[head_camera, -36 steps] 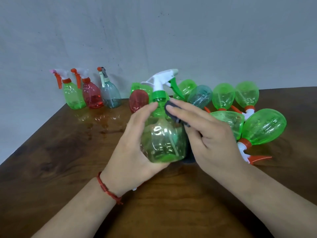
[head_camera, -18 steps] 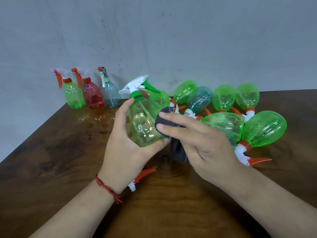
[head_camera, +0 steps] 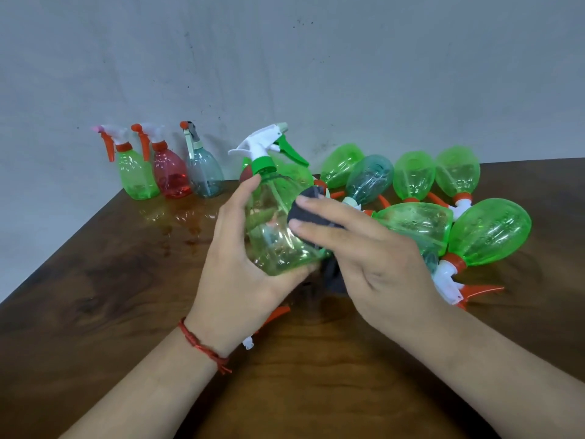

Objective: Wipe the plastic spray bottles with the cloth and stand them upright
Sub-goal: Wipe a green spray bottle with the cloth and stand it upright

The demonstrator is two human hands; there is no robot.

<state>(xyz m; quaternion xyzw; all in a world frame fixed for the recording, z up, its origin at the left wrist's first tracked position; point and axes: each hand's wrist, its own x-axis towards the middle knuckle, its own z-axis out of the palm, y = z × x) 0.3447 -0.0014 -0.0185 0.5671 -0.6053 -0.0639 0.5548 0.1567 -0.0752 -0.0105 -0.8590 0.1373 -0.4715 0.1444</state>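
I see the wooden table (head_camera: 95, 296) carrying a heap of lying bottles (head_camera: 489, 236) at two o'clock and three upright bottles (head_camera: 171, 172) at ten o'clock. At centre the left hand (head_camera: 240, 274) grips a tilted green bottle (head_camera: 275, 223). The right hand (head_camera: 373, 261) presses the dark cloth (head_camera: 308, 210) against it with straight fingers.

The centre bottle (head_camera: 278, 239) is clear pale green, with a white sprayer, green collar and green trigger. The cloth (head_camera: 308, 210) is dark grey. Upper left: a green bottle (head_camera: 137, 175), a red bottle (head_camera: 171, 175), a grey-blue bottle (head_camera: 204, 175). The counter (head_camera: 95, 280) is dark brown wood grain.
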